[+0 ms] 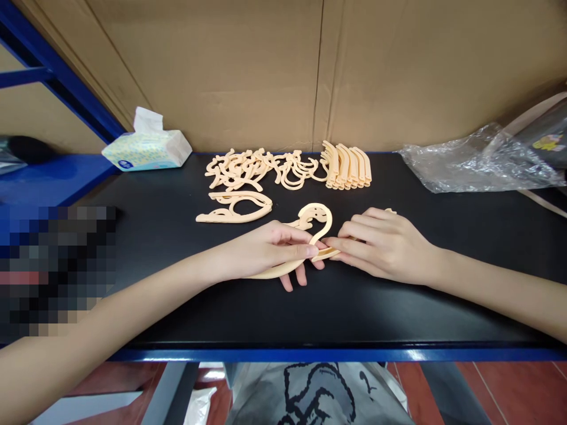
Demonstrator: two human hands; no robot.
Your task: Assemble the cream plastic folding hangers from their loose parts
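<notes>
Between my two hands is a cream plastic clothes hanger [326, 219] with its curved hook pointing away from me. My left hand [283, 251] pinches it near the base of the hook, thumb on top and fingers beneath. My right hand [385, 245] has its fingers closed over the hanger's right arm, hiding most of that arm. Just beyond my left hand lies a folded hanger [248, 217] on the black table [283, 319]. Part of another cream piece shows behind the held hook; how it is joined I cannot tell.
Farther back are a heap of loose cream hooks and pieces [239, 168] and a stacked row of curved hanger arms [348, 165]. A tissue pack [148, 147] stands at the back left, and clear plastic wrap [460, 159] lies at the back right. Cardboard [212, 71] walls the rear.
</notes>
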